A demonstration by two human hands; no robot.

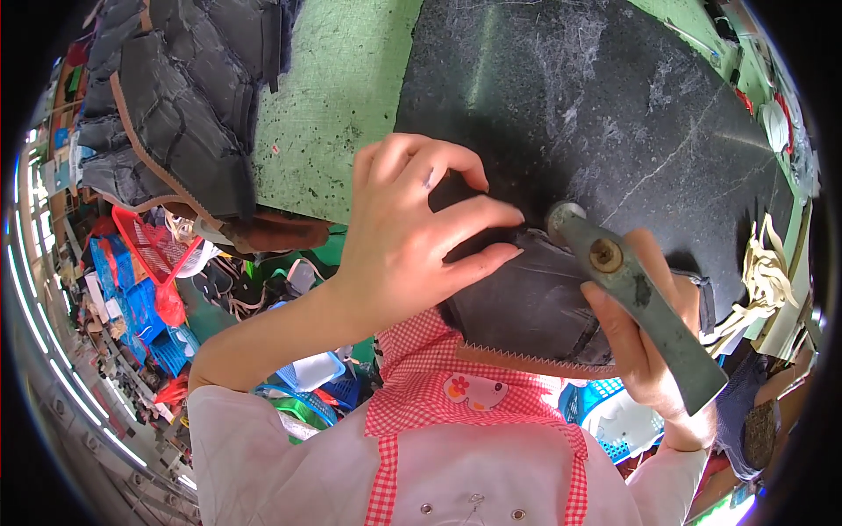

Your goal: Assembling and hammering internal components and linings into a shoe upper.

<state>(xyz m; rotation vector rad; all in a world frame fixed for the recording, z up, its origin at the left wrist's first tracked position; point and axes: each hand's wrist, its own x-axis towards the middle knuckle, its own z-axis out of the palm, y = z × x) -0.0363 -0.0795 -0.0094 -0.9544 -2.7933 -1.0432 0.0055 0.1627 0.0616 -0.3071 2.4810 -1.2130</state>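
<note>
A black leather piece [535, 298] with a brown zigzag-cut strip along its near edge lies at the near side of the dark work board [561, 114]. My left hand [408, 223] bends over its far left part. The thumb and forefinger come close together at the leather's far edge, and the other fingers curl beyond it. In my right hand [640, 329] is a hammer [645, 294], seen from above its metal head. Its round face sits just right of my left fingertips, over the leather's edge, and the tapered end points near and right. My palm hides most of the handle.
Stacked black pieces with brown zigzag edging [175, 105] cover the green tabletop's [329, 114] far left. Pale strips [763, 272] hang at the board's right edge. Below stand a red basket [153, 245], blue baskets [618, 421] and assorted clutter. A red checked apron [421, 403] lies close beneath the leather.
</note>
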